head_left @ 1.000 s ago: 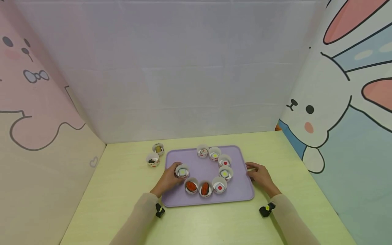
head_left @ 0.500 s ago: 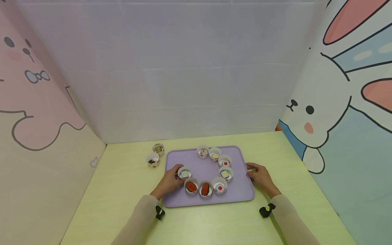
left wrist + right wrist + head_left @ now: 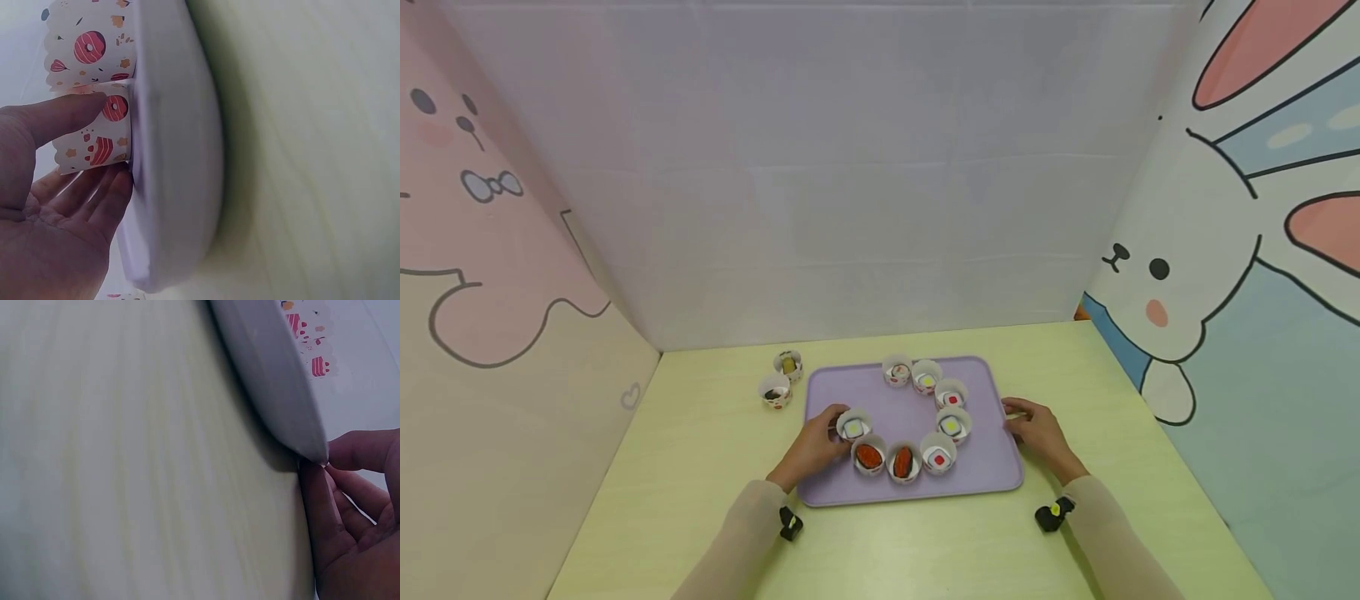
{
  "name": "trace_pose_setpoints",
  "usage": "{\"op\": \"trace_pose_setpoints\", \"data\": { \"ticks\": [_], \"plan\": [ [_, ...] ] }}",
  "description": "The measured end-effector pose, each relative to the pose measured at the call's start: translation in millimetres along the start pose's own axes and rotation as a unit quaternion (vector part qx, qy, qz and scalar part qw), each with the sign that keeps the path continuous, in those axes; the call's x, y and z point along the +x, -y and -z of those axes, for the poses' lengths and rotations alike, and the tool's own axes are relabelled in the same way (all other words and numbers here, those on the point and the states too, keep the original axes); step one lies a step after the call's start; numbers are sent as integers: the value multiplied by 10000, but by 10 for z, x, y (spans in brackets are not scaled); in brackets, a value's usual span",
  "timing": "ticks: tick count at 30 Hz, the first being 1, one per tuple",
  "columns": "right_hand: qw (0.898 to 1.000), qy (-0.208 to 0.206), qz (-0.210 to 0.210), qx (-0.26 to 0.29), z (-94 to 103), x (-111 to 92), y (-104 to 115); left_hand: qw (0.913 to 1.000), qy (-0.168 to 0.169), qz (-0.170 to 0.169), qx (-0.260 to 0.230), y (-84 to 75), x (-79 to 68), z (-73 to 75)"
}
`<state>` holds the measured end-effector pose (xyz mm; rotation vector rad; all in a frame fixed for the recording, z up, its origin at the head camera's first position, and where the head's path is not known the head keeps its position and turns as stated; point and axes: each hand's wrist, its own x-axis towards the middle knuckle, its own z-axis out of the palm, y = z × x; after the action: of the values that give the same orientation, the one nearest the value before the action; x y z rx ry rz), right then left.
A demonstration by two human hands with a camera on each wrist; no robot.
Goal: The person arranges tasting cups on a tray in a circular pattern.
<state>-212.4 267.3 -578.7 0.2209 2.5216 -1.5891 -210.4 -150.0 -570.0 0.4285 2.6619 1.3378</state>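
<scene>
My left hand grips a printed paper cup on the left part of the purple tray. In the left wrist view, the thumb lies on one side of this cup and the fingers on the other. Inside the cup is a white piece with a yellow-green centre, like a sushi roll. Next to it stands a cup with an orange-red topped piece. My right hand is at the tray's right edge; the right wrist view shows thumb and finger pinching the tray's rim.
More paper cups with sushi-like pieces, such as one with a red centre, curve along the tray's front and right side. Left of the tray, two cups stand on the pale yellow table. A white wall rises behind.
My left hand has moved slightly right with its cup, bringing it close beside the orange-red topped one. My right hand has stayed at the tray's edge.
</scene>
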Motion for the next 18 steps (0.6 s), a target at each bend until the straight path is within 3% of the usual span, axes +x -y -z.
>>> {"op": "trace_pose_setpoints", "data": {
  "ticks": [9,15,18],
  "plan": [
    [9999,-53,32,-114,-9,0,-5,9999,8,63,-144,22,-45,48],
    [9999,-49,39,-87,-12,-4,-5,9987,-63,287,-427,-45,-85,149],
    [9999,-63,47,-98,-11,-8,-4,9983,-158,234,-508,-84,-90,211]
  ]
}}
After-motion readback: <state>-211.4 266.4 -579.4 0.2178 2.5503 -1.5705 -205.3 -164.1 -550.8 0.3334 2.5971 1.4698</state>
